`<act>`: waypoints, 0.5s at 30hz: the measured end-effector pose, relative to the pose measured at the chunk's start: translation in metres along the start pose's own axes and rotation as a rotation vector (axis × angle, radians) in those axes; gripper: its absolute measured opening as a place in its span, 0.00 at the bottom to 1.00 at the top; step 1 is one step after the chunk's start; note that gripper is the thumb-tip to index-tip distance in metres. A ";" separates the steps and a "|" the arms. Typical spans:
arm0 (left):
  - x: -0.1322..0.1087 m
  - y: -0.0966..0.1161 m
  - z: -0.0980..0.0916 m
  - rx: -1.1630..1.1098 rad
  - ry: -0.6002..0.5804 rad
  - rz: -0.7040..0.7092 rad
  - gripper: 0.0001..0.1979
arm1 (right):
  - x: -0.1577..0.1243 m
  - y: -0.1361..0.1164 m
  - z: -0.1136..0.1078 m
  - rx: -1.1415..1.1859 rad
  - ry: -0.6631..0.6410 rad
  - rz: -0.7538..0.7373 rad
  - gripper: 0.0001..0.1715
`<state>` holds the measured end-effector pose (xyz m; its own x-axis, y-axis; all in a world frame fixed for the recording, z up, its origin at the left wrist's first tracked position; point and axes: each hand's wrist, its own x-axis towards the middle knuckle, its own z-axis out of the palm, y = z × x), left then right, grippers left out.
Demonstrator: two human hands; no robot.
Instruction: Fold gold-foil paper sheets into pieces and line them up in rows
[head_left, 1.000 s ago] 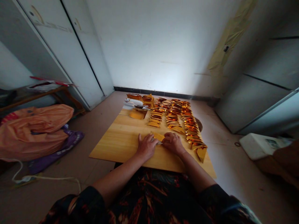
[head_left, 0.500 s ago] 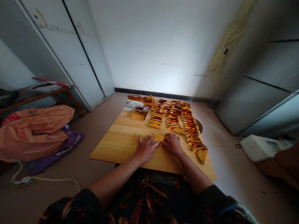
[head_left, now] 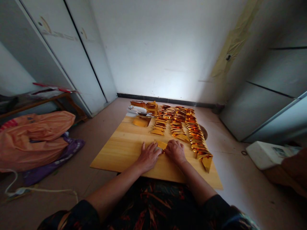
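A small sheet of gold foil paper (head_left: 162, 145) lies on the wooden board (head_left: 115, 149), partly covered by my fingers. From the left, my left hand (head_left: 149, 157) presses and grips its near edge, the fingers bent over it. My right hand (head_left: 176, 151) has its fingers closed on the right part of the same paper. Both hands rest low on the board, close together. Beyond them stand rows of folded gold foil pieces (head_left: 177, 126). The paper's underside and my fingertips are mostly hidden.
At the board's far left are a flat stack of gold paper (head_left: 141, 121) and a white object (head_left: 137, 109). A round thing (head_left: 203, 132) shows past the right edge. Orange plastic bags (head_left: 38, 134) and a pale cable (head_left: 48, 190) lie on the floor to the left.
The view has tilted slightly, so the board sits a little lower. My hands remain on the gold foil paper, with only a small shift of the fingers.
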<state>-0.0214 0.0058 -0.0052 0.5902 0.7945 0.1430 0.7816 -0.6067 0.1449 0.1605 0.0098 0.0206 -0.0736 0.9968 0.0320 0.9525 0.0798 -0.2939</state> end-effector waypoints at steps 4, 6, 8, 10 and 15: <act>0.000 -0.002 0.003 0.010 0.008 0.010 0.12 | -0.001 0.000 0.002 0.017 0.024 -0.014 0.07; 0.000 -0.001 0.004 0.008 -0.003 0.004 0.13 | -0.002 0.000 0.002 0.025 0.033 -0.021 0.06; -0.001 -0.001 0.003 0.008 -0.015 -0.005 0.13 | -0.002 0.001 0.003 0.034 0.037 -0.023 0.06; -0.001 -0.001 0.002 0.007 -0.015 -0.006 0.14 | -0.001 0.001 0.003 0.040 0.044 -0.021 0.06; -0.002 -0.002 0.005 0.003 -0.009 0.004 0.19 | 0.000 0.001 0.004 0.054 0.042 -0.004 0.05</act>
<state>-0.0233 0.0059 -0.0106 0.5954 0.7921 0.1344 0.7797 -0.6100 0.1415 0.1602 0.0097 0.0163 -0.0637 0.9953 0.0735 0.9347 0.0853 -0.3451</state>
